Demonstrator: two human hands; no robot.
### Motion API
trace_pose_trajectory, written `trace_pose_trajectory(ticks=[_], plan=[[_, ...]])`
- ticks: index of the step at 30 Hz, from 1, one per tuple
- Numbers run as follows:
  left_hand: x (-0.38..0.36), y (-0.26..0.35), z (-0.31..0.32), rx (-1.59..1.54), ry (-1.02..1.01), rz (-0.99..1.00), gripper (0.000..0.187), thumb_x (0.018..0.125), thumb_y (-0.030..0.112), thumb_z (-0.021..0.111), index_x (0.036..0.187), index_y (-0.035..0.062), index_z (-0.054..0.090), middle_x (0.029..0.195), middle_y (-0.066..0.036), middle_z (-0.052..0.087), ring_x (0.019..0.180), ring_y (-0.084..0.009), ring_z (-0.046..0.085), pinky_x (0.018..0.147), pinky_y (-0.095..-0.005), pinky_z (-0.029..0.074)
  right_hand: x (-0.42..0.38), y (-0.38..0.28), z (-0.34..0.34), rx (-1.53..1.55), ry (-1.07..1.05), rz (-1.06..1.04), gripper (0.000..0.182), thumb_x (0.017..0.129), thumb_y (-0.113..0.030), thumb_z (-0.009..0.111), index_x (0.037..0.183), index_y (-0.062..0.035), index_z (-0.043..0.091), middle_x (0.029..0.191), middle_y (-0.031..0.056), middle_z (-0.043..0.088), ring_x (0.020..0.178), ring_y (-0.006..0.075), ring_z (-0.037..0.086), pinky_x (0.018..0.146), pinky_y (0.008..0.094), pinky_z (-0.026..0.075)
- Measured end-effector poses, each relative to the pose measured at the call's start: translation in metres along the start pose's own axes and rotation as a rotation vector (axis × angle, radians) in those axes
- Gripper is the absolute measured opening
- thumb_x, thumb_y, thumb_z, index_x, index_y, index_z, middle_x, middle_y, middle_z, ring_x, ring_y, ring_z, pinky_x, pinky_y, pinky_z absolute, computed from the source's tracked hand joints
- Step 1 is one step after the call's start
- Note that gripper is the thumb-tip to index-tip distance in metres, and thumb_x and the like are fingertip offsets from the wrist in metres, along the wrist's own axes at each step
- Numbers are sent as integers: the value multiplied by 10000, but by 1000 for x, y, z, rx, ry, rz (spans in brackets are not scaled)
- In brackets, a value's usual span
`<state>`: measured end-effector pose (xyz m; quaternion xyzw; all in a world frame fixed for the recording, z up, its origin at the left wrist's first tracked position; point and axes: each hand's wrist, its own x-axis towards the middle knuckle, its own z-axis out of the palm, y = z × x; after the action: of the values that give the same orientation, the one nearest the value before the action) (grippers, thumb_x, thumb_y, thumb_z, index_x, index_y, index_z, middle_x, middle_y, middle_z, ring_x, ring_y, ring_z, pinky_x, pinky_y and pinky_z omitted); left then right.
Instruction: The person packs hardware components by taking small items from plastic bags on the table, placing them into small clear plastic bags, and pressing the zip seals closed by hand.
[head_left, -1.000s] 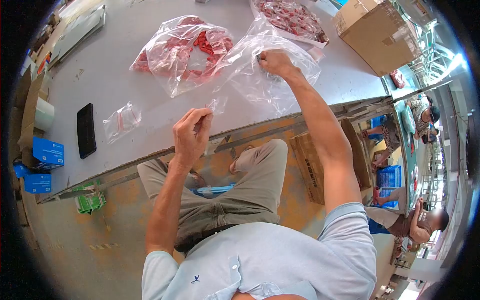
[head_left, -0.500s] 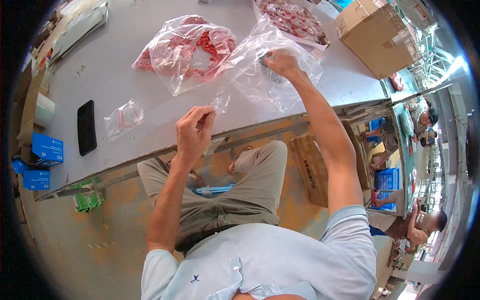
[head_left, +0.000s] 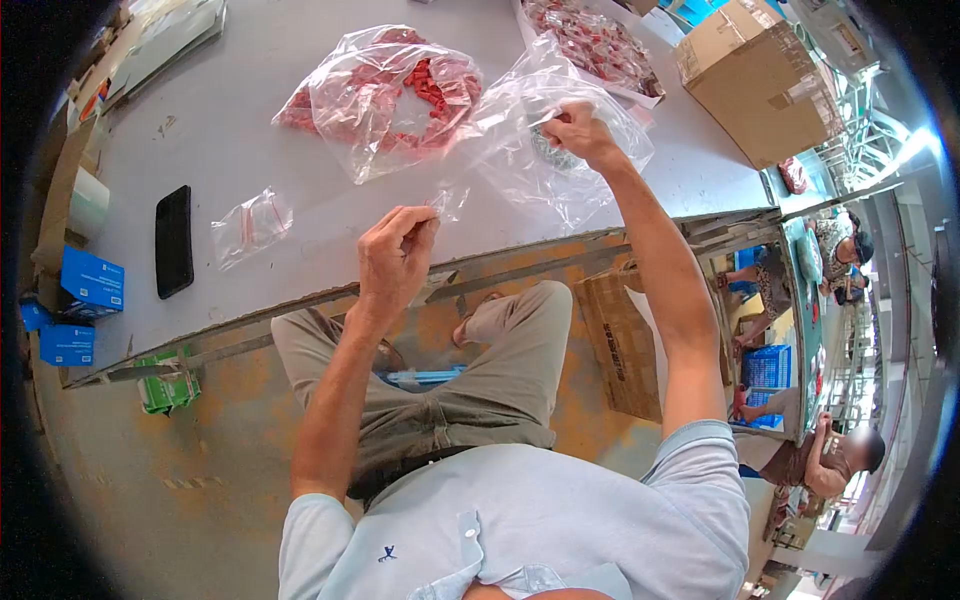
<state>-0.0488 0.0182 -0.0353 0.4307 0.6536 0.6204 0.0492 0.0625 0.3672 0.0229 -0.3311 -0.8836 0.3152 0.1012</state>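
1. The small, clear plastic bag (head_left: pixel 452 204) is gripped near its edge between the left hand's (head_left: pixel 397 250) thumb and fingers, just nearer the body than the large, clear, red-filled plastic bag (head_left: pixel 347 150). It is probably best pinched lightly by one edge, so that its mouth is not pressed shut.
2. The fingertips of the right hand (head_left: pixel 585 132) are drawn together over the small, grey, metallic-looking pieces (head_left: pixel 553 152), to the right of the red-filled bag; whether a piece is gripped cannot be told. Such pieces should be pinched from the top, with the loose film of their large, clear plastic bag (head_left: pixel 568 200) kept off the fingers.
3. Counted: one small bag is held; two large clear bags are seen, one with red pieces and one with grey. The pieces are too heaped to be counted.
4. Beyond and right of the red-filled bag, one shallow white box (head_left: pixel 648 101) of red-and-clear packets and one brown cardboard carton (head_left: pixel 760 85) are seen; to its left, one black phone (head_left: pixel 174 242).
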Motion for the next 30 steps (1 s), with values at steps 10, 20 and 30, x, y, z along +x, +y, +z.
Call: trace_pose_trajectory(ticks=[10,20,30], plan=[[-4,-7,8,113,42,80,77,929,22,717,1005,6,724,855,-96,698,679,-186,647,630,-322,529,-119,-80,20,904,-229,60,123,993,-100,689,1095,-32,705,900,66,721,724,81,642,659,223,529],[-2,13,9,365,-51,304,128,859,-17,676,979,12,643,887,-148,654,849,-347,672,758,-448,564,-135,-111,82,840,-283,-70,169,974,-66,688,1107,35,712,899,122,744,734,126,691,637,262,589],[3,15,13,411,-104,381,121,844,-26,664,963,-9,649,875,-150,651,845,-341,674,756,-451,561,-133,-118,84,650,-116,-25,134,957,-106,699,1015,14,713,791,52,709,628,81,635,537,231,530]])
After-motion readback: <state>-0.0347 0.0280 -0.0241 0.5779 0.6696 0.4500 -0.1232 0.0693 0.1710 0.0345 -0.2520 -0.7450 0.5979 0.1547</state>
